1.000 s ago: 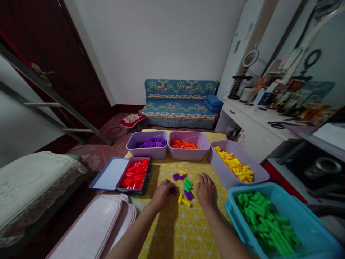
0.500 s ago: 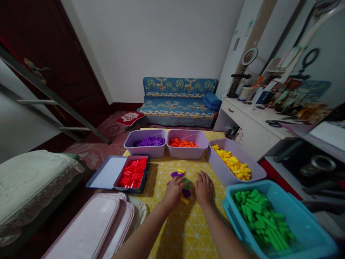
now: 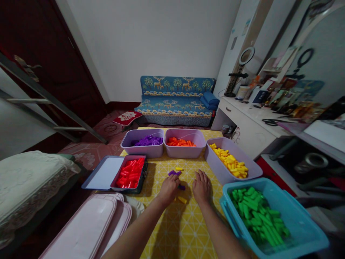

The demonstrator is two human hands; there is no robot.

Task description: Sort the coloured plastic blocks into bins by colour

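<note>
My left hand (image 3: 169, 189) is low over the middle of the table, its fingers curled down. Whatever they hold is hidden beneath them. Close around it lie purple plastic pieces (image 3: 174, 173), a yellow piece (image 3: 182, 199) on the near side and another yellow piece (image 3: 179, 168) farther off. A further purple piece (image 3: 182, 187) shows beside the fingertips. To the right, my right hand (image 3: 201, 184) rests palm down on the tablecloth with its fingers stretched out, holding nothing.
Lilac bins hold purple (image 3: 148, 141), orange (image 3: 180, 142) and yellow pieces (image 3: 229, 160). A turquoise tub (image 3: 302, 223) of green pieces stands at right. Left are an open case (image 3: 104, 172) with red pieces and pink lids (image 3: 83, 226). A blue sofa (image 3: 175, 104) is behind.
My left hand has drawn slightly left and nearer, its fingers now more curled. Green pieces that showed by its fingers are out of sight. The right hand stays flat on the cloth.
</note>
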